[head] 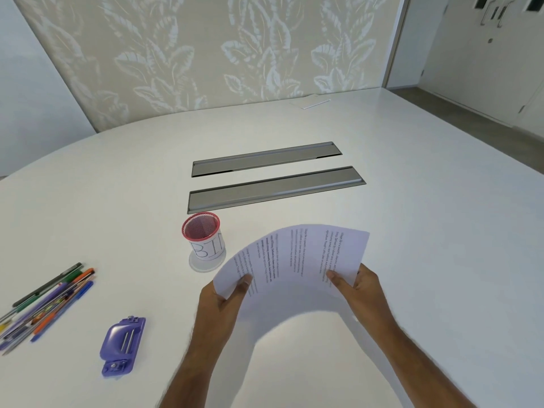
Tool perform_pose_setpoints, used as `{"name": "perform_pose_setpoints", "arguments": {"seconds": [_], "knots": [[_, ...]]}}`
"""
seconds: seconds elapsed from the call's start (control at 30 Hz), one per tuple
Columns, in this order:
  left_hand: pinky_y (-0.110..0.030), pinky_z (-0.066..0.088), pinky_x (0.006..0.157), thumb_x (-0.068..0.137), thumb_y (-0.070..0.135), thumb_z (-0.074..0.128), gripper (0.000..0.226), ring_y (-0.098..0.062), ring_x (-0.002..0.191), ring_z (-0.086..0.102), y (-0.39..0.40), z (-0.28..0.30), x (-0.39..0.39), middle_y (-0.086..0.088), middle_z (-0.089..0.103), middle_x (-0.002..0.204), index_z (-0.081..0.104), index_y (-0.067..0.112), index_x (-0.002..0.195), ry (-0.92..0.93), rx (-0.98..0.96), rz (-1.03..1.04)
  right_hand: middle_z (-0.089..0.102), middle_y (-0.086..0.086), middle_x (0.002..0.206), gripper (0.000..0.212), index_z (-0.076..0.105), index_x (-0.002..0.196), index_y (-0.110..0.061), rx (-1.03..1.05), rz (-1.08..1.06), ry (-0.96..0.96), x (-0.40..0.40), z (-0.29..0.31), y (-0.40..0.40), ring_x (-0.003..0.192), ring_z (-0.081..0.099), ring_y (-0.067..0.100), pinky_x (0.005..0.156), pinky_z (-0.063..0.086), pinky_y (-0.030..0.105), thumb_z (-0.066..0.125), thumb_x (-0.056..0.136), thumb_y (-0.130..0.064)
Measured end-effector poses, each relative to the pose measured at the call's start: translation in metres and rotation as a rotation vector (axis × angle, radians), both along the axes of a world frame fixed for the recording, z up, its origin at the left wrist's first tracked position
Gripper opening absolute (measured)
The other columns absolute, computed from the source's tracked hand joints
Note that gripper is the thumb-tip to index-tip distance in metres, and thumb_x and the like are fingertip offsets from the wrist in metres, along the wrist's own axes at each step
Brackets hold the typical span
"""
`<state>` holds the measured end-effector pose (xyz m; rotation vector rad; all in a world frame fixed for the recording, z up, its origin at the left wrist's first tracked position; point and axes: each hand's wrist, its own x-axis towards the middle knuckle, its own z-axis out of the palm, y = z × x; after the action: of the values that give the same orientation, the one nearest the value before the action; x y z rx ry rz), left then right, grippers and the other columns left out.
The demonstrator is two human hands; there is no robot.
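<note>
White curved worktop point(426, 216) with two grey recessed cable hatches point(276, 188) ahead of the right hand point(363, 291). Beyond it, a leaf-patterned wall panel point(206, 54). Farther right, grey floor point(485, 136) and white double doors point(471, 54). Soft, even light.

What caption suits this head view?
Left hand and right hand hold printed paper near a red mesh cup.

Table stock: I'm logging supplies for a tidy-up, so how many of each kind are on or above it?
Printed paper, held by left hand and right hand: 1
Red mesh cup marked BIN: 1
Purple hole punch: 1
Pen pile, pens too overlapped to count: 1
Grey cable flaps: 2
White sheet at far edge: 1
Total: 7
</note>
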<state>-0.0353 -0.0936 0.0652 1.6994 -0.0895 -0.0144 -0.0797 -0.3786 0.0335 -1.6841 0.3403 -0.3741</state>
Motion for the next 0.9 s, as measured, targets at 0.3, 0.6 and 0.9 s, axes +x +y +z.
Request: {"name": "perform_pose_setpoints", "arguments": {"seconds": [0.3,0.6,0.9], "knots": [[-0.020,0.062,0.064,0.086,0.041,0.071,0.034,-0.009,0.090,0.077,0.007,0.009,0.001,0.016,0.081,0.102,0.073,0.031,0.118,0.018,-0.058,0.003,0.084,-0.015,0.107,0.024,0.080,0.106,-0.041,0.123,0.022,-0.026,-0.006,0.006,-0.010,0.097,0.080,0.007,0.074,0.060,0.016,0.084,0.092,-0.021],[-0.018,0.063,0.069,0.084,0.041,0.078,0.034,-0.009,0.096,0.077,0.009,0.026,-0.010,0.008,0.082,0.111,0.072,0.044,0.117,0.041,-0.214,0.049,0.083,0.014,0.111,0.038,0.082,0.107,-0.018,0.495,0.002,-0.150,-0.008,0.024,-0.013,0.096,0.081,0.025,0.087,0.066,0.036,0.094,0.072,-0.027],[-0.049,0.055,0.102,0.083,0.041,0.084,0.046,-0.023,0.120,0.073,-0.006,0.015,-0.030,-0.001,0.078,0.128,0.072,0.033,0.127,0.191,-0.417,0.052,0.076,0.016,0.131,0.038,0.081,0.119,-0.020,0.817,0.072,-0.179,-0.003,0.036,0.039,0.112,0.078,0.026,0.086,0.064,0.030,0.083,0.083,-0.007]]}}
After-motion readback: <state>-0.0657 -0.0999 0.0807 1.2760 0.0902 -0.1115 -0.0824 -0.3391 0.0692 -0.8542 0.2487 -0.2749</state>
